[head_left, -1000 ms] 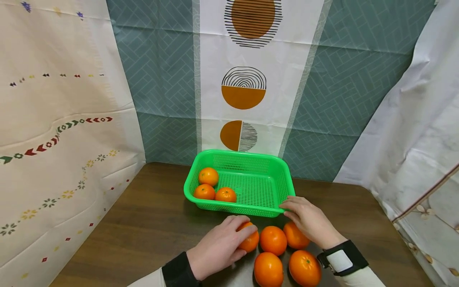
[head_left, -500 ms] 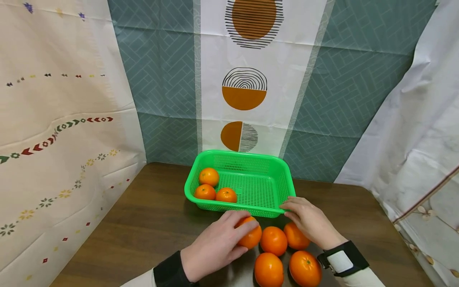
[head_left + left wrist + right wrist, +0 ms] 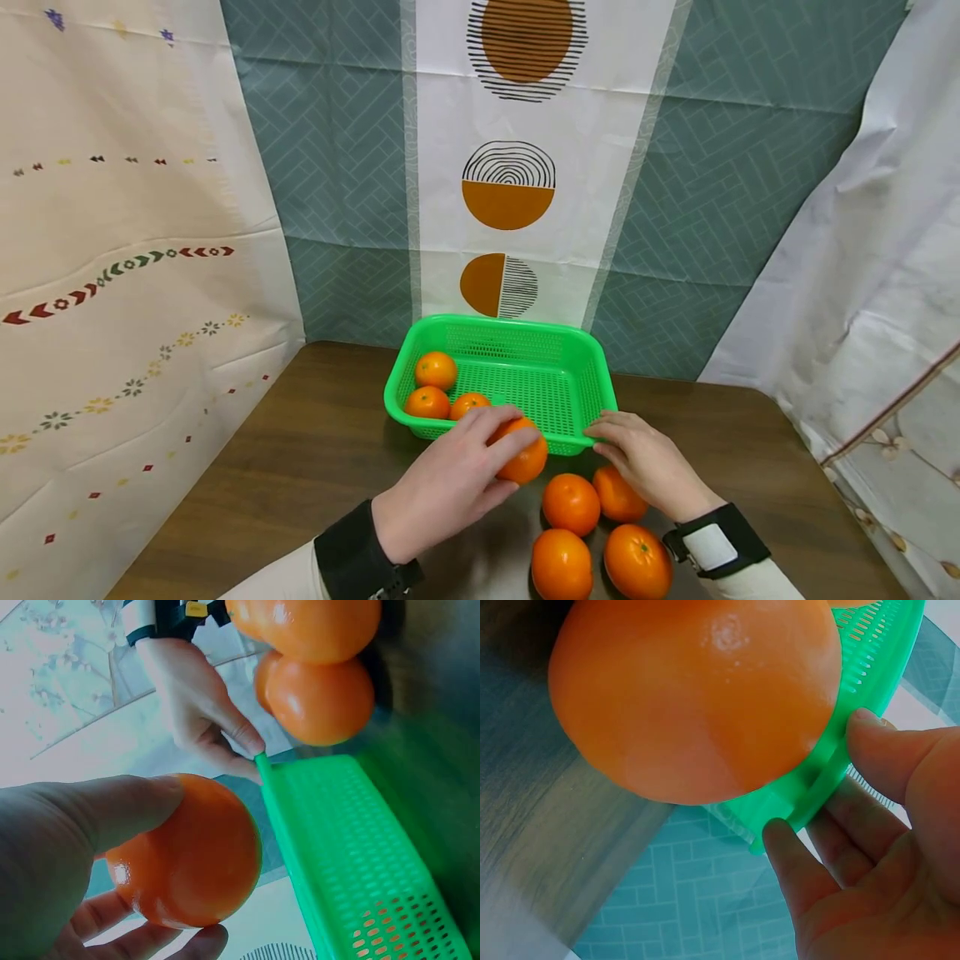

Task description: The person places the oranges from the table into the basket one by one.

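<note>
My left hand (image 3: 446, 487) grips an orange (image 3: 527, 458), held just above the front rim of a green plastic basket (image 3: 532, 396). In the left wrist view, the thumb and fingers curl round this orange (image 3: 199, 851), beside the basket's perforated wall (image 3: 341, 847). My right hand (image 3: 654, 460) holds the basket's front right corner. Its thumb (image 3: 881, 750) and fingers pinch the rim in the right wrist view, where a nearby orange (image 3: 697, 705) covers much of the basket. Inside the basket's left end sit three oranges (image 3: 437, 371), the front one partly hidden by my left hand.
Several more oranges (image 3: 572, 504) lie on the dark wooden table (image 3: 330, 450) in front of the basket, one partly beneath my right hand. Patterned cloth (image 3: 352, 167) hangs behind the table, and pale cloths (image 3: 135, 333) hang at both sides.
My left hand has lifted the orange from beside the others on the table, up and forward to the basket's front rim. My right hand has stayed at the basket's corner.
</note>
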Available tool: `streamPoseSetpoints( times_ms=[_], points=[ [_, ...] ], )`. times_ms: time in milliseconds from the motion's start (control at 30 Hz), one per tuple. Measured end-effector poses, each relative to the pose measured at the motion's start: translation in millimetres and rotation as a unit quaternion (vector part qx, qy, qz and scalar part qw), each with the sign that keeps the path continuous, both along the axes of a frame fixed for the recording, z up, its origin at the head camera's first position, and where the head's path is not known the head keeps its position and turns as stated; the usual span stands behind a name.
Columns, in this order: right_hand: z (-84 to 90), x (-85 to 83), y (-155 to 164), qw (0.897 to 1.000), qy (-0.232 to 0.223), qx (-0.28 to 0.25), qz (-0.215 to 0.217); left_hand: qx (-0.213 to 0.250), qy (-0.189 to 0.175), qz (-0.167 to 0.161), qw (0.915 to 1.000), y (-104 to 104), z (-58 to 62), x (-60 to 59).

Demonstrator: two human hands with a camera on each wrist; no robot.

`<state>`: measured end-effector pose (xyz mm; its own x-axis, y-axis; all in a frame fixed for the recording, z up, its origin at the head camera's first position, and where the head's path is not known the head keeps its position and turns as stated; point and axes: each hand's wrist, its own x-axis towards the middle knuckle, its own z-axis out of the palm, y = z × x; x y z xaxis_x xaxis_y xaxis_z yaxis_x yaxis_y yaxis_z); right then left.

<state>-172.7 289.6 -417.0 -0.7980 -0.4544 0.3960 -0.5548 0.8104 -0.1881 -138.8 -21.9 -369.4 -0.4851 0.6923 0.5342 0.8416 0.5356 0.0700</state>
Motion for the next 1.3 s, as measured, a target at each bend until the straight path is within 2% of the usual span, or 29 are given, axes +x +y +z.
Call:
streamPoseSetpoints(
  times_ms=[200, 433, 733, 1033, 1300],
  points=[
    [1.8, -0.6, -0.6, 1.000, 0.007, -0.002, 0.004, 0.022, 0.011, 0.005, 0.9997, -3.1, 9.3, -9.3],
    [0.9, -1.0, -0.3, 1.000, 0.009, -0.001, 0.003, 0.035, 0.015, 0.018, 0.9991, -7.5, 15.9, -27.4],
    [-0.3, -1.3, -0.2, 1.000, 0.003, -0.001, 0.000, 0.046, 0.017, 0.038, 0.9981, -13.3, 17.5, -54.8],
    [-1.9, -1.7, -0.2, 1.000, -0.002, 0.001, -0.004, 0.039, -0.008, 0.066, 0.9970, -16.8, 15.4, -84.7],
    [-2.9, -1.1, -0.4, 1.000, -0.005, 0.000, -0.006, 0.031, -0.024, 0.089, 0.9953, -15.9, 10.5, -105.5]
  ],
)
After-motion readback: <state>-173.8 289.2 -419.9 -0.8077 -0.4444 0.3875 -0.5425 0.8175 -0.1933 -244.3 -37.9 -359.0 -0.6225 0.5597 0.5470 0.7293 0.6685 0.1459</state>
